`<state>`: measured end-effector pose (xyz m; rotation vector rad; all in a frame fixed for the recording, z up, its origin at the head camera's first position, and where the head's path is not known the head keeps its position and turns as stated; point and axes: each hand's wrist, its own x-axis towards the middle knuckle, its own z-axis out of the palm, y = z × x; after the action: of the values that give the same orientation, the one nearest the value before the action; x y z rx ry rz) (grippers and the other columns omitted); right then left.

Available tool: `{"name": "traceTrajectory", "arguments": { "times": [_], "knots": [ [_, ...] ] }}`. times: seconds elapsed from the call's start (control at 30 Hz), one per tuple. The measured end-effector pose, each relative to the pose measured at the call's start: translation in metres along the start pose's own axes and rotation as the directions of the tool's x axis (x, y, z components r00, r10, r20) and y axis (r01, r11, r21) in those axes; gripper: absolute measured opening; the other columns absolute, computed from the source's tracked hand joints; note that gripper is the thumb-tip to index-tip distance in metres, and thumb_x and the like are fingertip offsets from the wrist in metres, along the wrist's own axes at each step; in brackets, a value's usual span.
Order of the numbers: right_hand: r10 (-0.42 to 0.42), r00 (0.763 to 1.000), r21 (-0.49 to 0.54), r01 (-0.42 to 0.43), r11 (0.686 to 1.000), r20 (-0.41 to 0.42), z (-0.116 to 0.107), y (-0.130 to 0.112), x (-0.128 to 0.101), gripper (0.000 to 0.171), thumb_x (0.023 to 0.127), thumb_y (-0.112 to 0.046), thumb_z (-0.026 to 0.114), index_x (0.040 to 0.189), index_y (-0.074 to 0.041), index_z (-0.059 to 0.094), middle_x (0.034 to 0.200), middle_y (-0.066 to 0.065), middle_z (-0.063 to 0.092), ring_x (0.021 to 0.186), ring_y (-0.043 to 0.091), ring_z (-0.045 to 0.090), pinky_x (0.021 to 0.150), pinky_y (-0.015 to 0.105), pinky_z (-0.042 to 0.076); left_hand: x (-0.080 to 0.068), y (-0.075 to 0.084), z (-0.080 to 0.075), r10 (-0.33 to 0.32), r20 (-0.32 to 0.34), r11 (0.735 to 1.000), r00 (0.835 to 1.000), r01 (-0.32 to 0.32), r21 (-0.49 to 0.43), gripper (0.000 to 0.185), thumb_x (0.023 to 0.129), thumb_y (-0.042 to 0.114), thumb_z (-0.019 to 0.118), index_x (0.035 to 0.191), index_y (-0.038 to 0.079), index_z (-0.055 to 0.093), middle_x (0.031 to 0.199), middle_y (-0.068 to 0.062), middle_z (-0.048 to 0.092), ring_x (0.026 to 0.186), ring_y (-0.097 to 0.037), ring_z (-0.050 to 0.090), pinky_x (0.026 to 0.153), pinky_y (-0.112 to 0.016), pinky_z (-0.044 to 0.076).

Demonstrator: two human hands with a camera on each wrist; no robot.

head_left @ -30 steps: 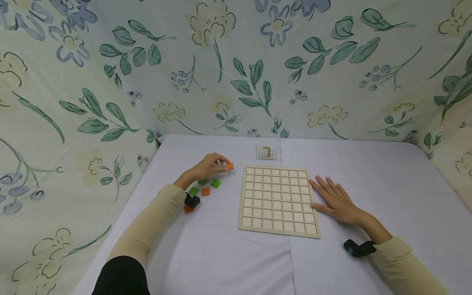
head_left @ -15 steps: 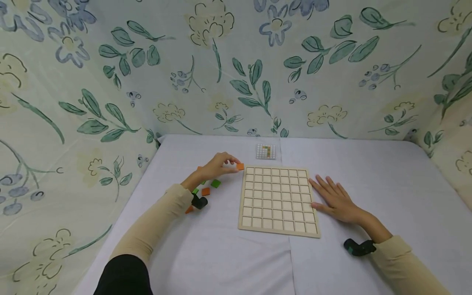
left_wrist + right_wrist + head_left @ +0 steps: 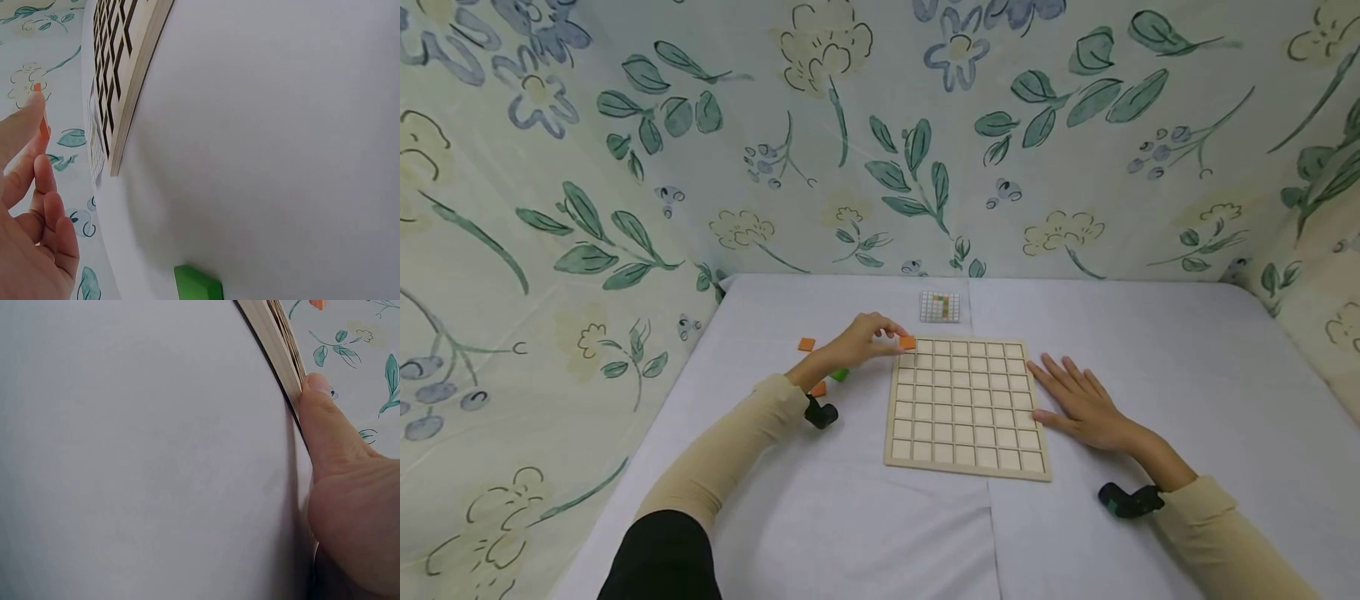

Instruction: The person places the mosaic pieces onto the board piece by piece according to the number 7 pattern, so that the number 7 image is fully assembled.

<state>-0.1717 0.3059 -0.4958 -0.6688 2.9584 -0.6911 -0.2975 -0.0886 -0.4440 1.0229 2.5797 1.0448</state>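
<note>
A wooden grid board [image 3: 966,406] lies in the middle of the white table; its edge shows in the wrist views [image 3: 134,84] [image 3: 272,328]. My left hand [image 3: 861,340] pinches an orange square tile [image 3: 907,342] [image 3: 43,125] just over the board's far left corner. My right hand [image 3: 1078,402] lies flat on the table with straight fingers, its thumb [image 3: 325,425] against the board's right edge.
Loose tiles lie left of the board: an orange one [image 3: 807,344], another orange one [image 3: 818,388] and a green one [image 3: 839,375] [image 3: 197,284] partly hidden by my left forearm. A small pattern card [image 3: 940,307] lies behind the board. Flowered cloth walls close in the table.
My left hand has carried the orange tile to the right, from the loose tiles to the board's far left corner. The right hand has stayed flat by the board.
</note>
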Motion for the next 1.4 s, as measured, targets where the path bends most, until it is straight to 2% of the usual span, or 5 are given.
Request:
{"name": "traceTrajectory", "arguments": {
  "times": [0.27,0.5,0.93,1.13,1.4],
  "knots": [
    [-0.019,1.0,-0.015,0.019,1.0,-0.012,0.01,0.014,0.002,0.082,0.099,-0.045,0.059,0.162,-0.022,0.013,0.163,0.024,0.01,0.147,0.048,-0.003,0.111,0.064,-0.009,0.004,0.018,0.014,-0.047,-0.008,0.998,0.999,0.047,0.045,0.032,0.092,0.021,0.074,0.12,0.005,0.071,0.102,-0.007,0.063,0.1,-0.024,0.05,0.093,-0.037,0.036],
    [-0.017,1.0,-0.01,0.017,1.0,-0.005,0.01,0.016,0.002,0.081,0.099,-0.046,0.058,0.162,-0.022,0.013,0.163,0.023,0.009,0.148,0.047,-0.005,0.111,0.064,-0.01,0.013,0.018,0.028,-0.064,-0.007,0.997,0.998,0.064,0.047,0.031,0.091,0.024,0.076,0.118,0.009,0.073,0.105,-0.004,0.067,0.099,-0.02,0.053,0.091,-0.034,0.038],
    [-0.012,1.0,0.004,0.013,1.0,-0.026,0.005,0.006,0.0,0.08,0.098,-0.045,0.06,0.161,-0.019,0.017,0.163,0.024,0.012,0.147,0.048,-0.002,0.111,0.065,-0.007,0.022,0.021,0.046,-0.122,-0.004,0.992,0.993,0.122,0.008,0.032,0.09,0.026,0.076,0.119,0.011,0.073,0.105,-0.004,0.062,0.097,-0.018,0.051,0.085,-0.031,0.042],
    [-0.023,0.999,0.006,0.023,1.0,-0.041,0.003,0.002,-0.001,0.079,0.097,-0.042,0.062,0.16,-0.016,0.023,0.161,0.026,0.015,0.146,0.05,0.001,0.111,0.067,-0.004,0.023,0.024,0.051,-0.144,-0.021,0.989,0.989,0.145,0.043,0.031,0.09,0.027,0.077,0.117,0.014,0.074,0.102,-0.002,0.062,0.092,-0.016,0.05,0.084,-0.03,0.039],
    [-0.019,1.0,0.004,0.019,1.0,-0.017,-0.001,0.0,-0.001,0.08,0.098,-0.044,0.06,0.161,-0.016,0.019,0.162,0.025,0.012,0.147,0.05,0.0,0.111,0.067,-0.004,0.025,0.024,0.056,-0.156,-0.033,0.984,0.987,0.158,0.076,0.028,0.089,0.027,0.077,0.115,0.016,0.075,0.103,0.001,0.064,0.094,-0.013,0.053,0.089,-0.031,0.038]
  ]
}}
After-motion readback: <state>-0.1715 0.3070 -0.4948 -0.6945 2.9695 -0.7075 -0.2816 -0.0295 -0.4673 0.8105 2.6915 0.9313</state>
